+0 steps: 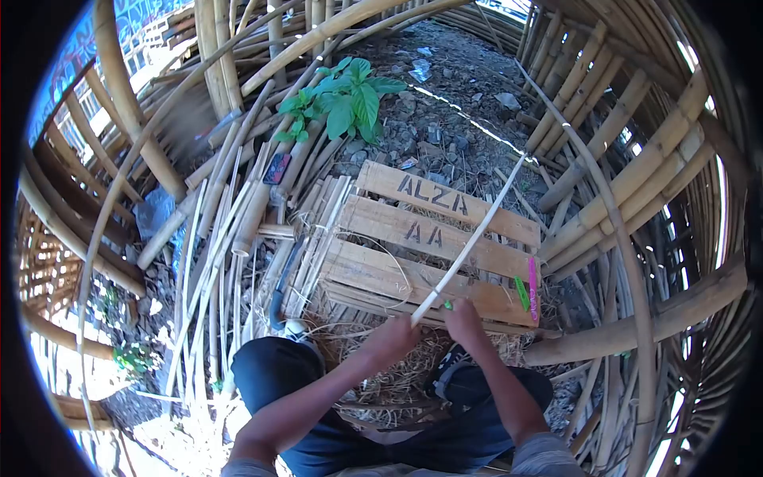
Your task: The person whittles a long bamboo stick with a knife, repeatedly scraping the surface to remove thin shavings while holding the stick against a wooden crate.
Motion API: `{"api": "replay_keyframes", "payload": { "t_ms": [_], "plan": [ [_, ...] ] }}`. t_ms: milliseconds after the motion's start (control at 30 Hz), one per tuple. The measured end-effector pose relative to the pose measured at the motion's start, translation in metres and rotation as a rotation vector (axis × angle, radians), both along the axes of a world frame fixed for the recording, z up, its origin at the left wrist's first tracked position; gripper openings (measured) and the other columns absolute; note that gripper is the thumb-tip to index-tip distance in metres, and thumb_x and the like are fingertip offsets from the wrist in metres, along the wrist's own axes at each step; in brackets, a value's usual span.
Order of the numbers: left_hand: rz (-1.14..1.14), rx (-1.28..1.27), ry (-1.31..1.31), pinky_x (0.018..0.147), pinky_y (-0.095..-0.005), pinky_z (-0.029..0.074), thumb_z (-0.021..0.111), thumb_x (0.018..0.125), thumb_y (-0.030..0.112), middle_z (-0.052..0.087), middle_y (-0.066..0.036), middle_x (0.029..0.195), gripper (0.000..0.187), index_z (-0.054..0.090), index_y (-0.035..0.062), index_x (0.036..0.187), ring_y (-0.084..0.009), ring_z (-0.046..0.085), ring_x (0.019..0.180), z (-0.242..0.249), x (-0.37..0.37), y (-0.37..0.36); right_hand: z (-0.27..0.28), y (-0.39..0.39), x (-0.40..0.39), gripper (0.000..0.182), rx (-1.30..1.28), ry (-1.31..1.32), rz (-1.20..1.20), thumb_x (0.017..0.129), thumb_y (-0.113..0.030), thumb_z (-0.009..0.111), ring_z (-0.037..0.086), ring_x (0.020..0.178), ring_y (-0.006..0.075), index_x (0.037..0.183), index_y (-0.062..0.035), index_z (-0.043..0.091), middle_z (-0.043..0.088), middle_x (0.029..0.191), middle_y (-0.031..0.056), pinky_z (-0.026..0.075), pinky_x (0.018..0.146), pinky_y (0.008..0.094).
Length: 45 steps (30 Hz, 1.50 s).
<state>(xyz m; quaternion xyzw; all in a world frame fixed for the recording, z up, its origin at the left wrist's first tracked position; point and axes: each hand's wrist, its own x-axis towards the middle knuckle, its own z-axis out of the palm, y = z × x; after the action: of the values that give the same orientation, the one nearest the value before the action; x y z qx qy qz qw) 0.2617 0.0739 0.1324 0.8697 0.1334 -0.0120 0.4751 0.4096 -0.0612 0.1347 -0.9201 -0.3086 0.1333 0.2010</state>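
Between the knees, above scattered straw [387, 391], the near end of a pale bamboo strip [479, 232] is closed tightly in the left hand's [389, 340] grip. Just beside it, a small green piece [448, 304] is held at the top of the curled right hand [466, 326], mostly hidden. From the left hand the strip is slanted across the slatted crate [389, 216], its tip carried past the far edge. Movement is bounded leftward by bamboo pieces [232, 238] and rightward by thick poles [620, 215]; more room is offered by stony ground [445, 131] beyond.
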Motion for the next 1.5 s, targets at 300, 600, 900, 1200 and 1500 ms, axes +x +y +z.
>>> {"api": "replay_keyframes", "payload": {
  "t_ms": [300,600,900,1200,1500],
  "plan": [
    [-0.056,-0.067,-0.007,0.065,-0.0529,0.044,0.048,0.090,0.028,0.058,-0.028,0.072,0.032,0.047,-0.0040,0.089,-0.0473,0.057,0.072,0.051,-0.014,0.008,0.014,-0.015,0.090,0.031,-0.065,-0.197,-0.319,0.079,-0.028,0.056,0.061,0.078,0.0429,0.078,0.0029,0.063,0.061,0.078,0.0273,0.047,0.071,0.0488],
    [-0.029,-0.036,-0.111,0.063,-0.0531,0.043,0.049,0.090,0.025,0.055,-0.027,0.064,0.033,0.050,-0.0062,0.081,-0.0472,0.056,0.069,0.039,-0.007,0.004,0.026,0.015,0.017,0.028,-0.136,-0.061,-0.053,0.080,-0.022,0.056,0.059,0.081,0.0431,0.075,0.0046,0.062,0.059,0.079,0.0291,0.046,0.075,0.0477],
    [-0.002,-0.130,0.108,0.060,-0.0443,0.041,0.051,0.091,0.033,0.056,-0.022,0.068,0.036,0.049,-0.0032,0.089,-0.0381,0.056,0.064,0.030,-0.003,0.008,0.004,-0.016,0.077,0.032,0.058,-0.083,-0.197,0.079,-0.023,0.057,0.059,0.073,0.0439,0.074,0.0085,0.059,0.059,0.073,0.0286,0.048,0.067,0.0483],
    [0.004,-0.032,0.057,0.059,-0.0514,0.039,0.049,0.092,0.028,0.054,-0.026,0.063,0.033,0.044,-0.0038,0.084,-0.0474,0.053,0.065,0.046,-0.004,0.010,0.014,0.019,0.013,0.030,0.020,0.030,-0.013,0.079,-0.024,0.058,0.062,0.075,0.0397,0.075,0.0051,0.061,0.061,0.075,0.0260,0.049,0.069,0.0481],
    [-0.031,-0.142,0.119,0.058,-0.0441,0.041,0.050,0.092,0.029,0.052,-0.021,0.064,0.033,0.046,-0.0029,0.086,-0.0366,0.053,0.060,0.043,-0.008,0.007,0.011,-0.005,0.074,0.034,0.049,-0.064,-0.206,0.079,-0.028,0.056,0.062,0.076,0.0404,0.078,0.0045,0.063,0.061,0.076,0.0264,0.049,0.069,0.0481]
  ]
}}
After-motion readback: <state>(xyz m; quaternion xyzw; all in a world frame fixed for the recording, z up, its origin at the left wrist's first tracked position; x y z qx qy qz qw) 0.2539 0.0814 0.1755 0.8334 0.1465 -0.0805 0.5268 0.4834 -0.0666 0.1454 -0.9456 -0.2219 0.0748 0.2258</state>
